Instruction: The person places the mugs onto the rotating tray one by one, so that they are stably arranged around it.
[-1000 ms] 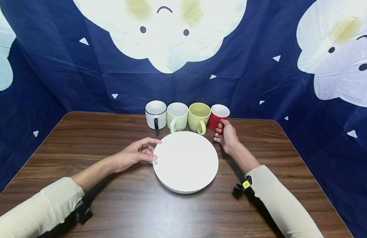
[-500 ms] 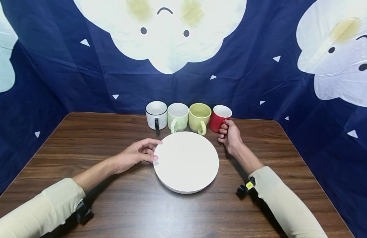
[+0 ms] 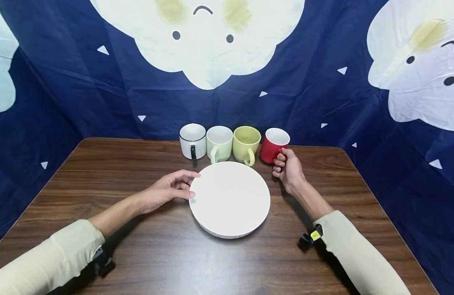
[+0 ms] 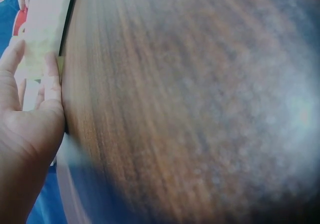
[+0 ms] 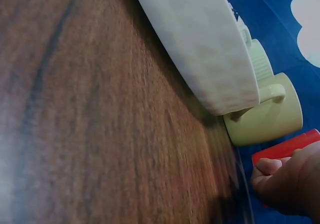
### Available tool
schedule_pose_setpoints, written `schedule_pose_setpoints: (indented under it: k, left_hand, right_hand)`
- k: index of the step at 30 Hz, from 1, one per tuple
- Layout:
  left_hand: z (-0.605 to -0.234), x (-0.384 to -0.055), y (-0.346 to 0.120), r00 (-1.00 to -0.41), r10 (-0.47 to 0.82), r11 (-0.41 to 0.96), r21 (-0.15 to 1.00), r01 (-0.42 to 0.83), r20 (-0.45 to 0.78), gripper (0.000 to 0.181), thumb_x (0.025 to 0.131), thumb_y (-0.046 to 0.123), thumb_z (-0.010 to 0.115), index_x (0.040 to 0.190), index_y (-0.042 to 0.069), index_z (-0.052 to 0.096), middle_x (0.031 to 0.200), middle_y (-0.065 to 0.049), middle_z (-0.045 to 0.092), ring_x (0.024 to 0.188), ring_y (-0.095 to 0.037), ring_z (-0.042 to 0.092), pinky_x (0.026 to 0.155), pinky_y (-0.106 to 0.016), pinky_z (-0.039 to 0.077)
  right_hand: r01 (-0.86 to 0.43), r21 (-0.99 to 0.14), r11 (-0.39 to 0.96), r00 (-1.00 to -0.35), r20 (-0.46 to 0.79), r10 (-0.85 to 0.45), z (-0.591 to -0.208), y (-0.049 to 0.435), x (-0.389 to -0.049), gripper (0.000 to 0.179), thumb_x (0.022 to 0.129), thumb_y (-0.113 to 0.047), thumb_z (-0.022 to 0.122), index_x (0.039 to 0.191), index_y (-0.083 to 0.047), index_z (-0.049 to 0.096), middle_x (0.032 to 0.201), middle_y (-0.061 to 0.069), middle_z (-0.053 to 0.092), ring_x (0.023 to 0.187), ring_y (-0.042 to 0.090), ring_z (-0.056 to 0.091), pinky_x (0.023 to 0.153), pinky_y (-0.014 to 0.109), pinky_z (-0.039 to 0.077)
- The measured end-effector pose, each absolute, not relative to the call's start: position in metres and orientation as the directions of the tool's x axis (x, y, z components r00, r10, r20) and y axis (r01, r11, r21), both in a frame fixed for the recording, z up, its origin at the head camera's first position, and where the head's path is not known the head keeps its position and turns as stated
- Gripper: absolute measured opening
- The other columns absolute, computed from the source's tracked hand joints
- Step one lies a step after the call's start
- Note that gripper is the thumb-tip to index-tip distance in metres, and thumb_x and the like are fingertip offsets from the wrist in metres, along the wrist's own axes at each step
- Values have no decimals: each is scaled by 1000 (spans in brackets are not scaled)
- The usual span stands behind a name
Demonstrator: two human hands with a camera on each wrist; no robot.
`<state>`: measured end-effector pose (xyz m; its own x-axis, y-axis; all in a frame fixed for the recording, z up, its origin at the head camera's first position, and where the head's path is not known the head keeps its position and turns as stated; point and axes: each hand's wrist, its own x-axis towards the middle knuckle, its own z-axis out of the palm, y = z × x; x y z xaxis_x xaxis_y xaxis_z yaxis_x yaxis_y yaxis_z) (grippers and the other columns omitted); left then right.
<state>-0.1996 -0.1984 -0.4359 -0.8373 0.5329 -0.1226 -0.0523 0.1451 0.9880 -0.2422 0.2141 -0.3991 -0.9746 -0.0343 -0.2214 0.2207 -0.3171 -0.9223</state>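
My right hand (image 3: 291, 169) grips the handle of a red mug (image 3: 269, 152) with a white inside. The mug leans slightly to the right, its rim apart from the yellow-green mug (image 3: 242, 150). In the right wrist view the curled fingers (image 5: 268, 166) cover much of the red mug (image 5: 285, 148). A thick round white disc (image 3: 230, 200) with a patterned side (image 5: 200, 39) lies mid-table. At its left edge my left hand (image 3: 166, 189) holds thumb and index fingertip against the rim, fingers loosely bent.
Left of the yellow-green mug stand a pale green ribbed mug (image 3: 224, 150) and a white mug with a black rim (image 3: 186, 150). A blue cloth with clouds (image 3: 168, 102) hangs behind the wooden table (image 3: 156, 246).
The red mug has shifted a little to the right, its rim parting from the yellow-green mug, as my right hand and forearm moved right. My left hand and the white disc stay put.
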Motion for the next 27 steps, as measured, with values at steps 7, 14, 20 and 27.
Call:
schedule_pose_setpoints:
  k: [7, 14, 20, 27]
  left_hand:
    - [-435, -201, -199, -839, 529, 147, 988, -55, -125, 71, 97, 4, 85, 160, 2, 53, 130, -9, 66, 112, -15, 68, 96, -26, 64]
    - [-436, -202, -198, -838, 531, 147, 987, -58, -128, 70, 97, 5, 85, 160, 3, 54, 129, -10, 66, 110, -15, 70, 96, -26, 64]
    - [-435, -201, -199, -837, 530, 150, 987, -63, -134, 70, 97, 4, 84, 160, 3, 54, 130, -12, 65, 108, -15, 70, 95, -26, 64]
    - [-435, -201, -199, -833, 535, 152, 986, -69, -140, 71, 97, 5, 85, 161, 3, 54, 131, -14, 64, 108, -15, 70, 96, -27, 64]
  right_hand:
    - [204, -923, -327, -979, -195, -60, -392, 213, -234, 47, 120, -34, 31, 74, -24, 33, 67, -13, 32, 67, 10, 24, 63, 26, 21]
    - [187, -932, -311, -982, -179, -56, -388, 216, -224, 49, 120, -35, 30, 73, -23, 33, 67, -12, 33, 68, 13, 22, 64, 26, 22]
    - [193, -933, -304, -981, -182, -62, -386, 217, -215, 49, 120, -36, 30, 73, -24, 34, 66, -13, 35, 66, 11, 26, 63, 25, 25]
    - [175, -937, -302, -984, -165, -59, -384, 219, -203, 48, 120, -35, 30, 73, -22, 33, 67, -12, 33, 68, 13, 24, 65, 28, 21]
